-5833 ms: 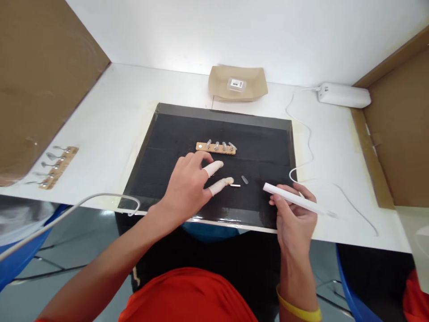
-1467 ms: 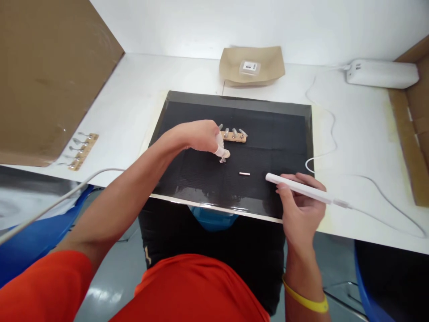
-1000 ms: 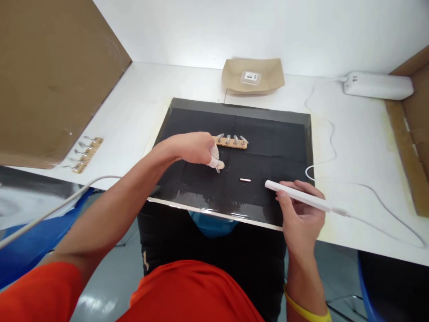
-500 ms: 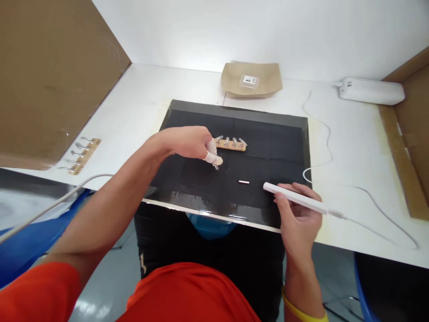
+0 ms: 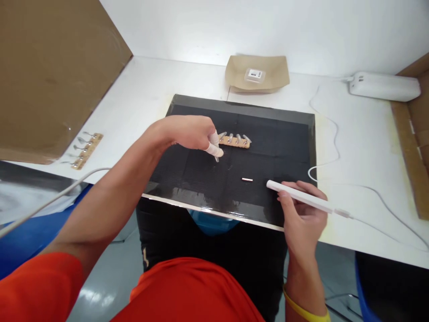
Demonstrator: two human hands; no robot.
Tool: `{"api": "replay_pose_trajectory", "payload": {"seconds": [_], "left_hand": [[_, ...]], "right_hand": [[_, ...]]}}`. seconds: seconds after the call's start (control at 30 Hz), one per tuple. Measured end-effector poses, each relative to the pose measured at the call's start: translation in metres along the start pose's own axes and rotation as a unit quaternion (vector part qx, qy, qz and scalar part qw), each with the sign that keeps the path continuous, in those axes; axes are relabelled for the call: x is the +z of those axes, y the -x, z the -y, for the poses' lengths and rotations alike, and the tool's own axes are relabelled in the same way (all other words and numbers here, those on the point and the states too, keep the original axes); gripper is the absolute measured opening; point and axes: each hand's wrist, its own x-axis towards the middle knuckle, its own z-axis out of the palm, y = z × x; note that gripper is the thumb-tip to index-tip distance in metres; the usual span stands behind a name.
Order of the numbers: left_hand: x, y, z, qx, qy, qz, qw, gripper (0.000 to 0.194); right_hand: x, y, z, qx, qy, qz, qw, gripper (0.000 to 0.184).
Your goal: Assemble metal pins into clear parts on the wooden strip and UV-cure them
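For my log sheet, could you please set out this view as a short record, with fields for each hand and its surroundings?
Left hand: thumb and finger in white covers, pinching a small piece, mostly hidden
Right hand: holding a white pen-shaped device, cable at its rear end
Black mat: wooden strip with four clear tips visible; small pale rod lying nearer the person
Behind mat: cardboard tray, clear labelled box inside
Far left: second wooden strip bearing small shiny pieces
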Motion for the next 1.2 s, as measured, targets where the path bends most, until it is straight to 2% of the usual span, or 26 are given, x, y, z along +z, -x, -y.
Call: {"api": "replay_pose_trajectory", "payload": {"seconds": [0.23,0.37,0.57,0.73,0.87,1.2], "left_hand": [[0.001,0.006,0.009,0.001,0.007,-0.012,1.000,0.038],[0.013,0.005,0.010,0.016,0.000,-0.030,0.999,0.037],[0.032,0.009,0.008,0.010,0.054,-0.062,0.997,0.029],[0.038,0.012,0.005,0.045,0.090,-0.083,0.991,0.028],[0.036,0.015,0.002,0.064,0.104,-0.055,0.991,0.031],[0.037,0.017,-0.008,0.094,0.185,0.003,0.978,0.018]], "right_hand": [[0.001,0.000,0.002,0.006,0.012,-0.001,1.000,0.042],[0.001,0.000,0.002,0.008,0.014,0.001,1.000,0.042],[0.001,0.000,0.001,0.004,0.005,0.003,1.000,0.043],[0.001,0.000,0.001,0.009,0.011,0.005,1.000,0.042],[0.001,0.000,0.001,0.008,0.008,0.006,1.000,0.043],[0.001,0.000,0.002,0.008,0.010,0.010,1.000,0.042]]}}
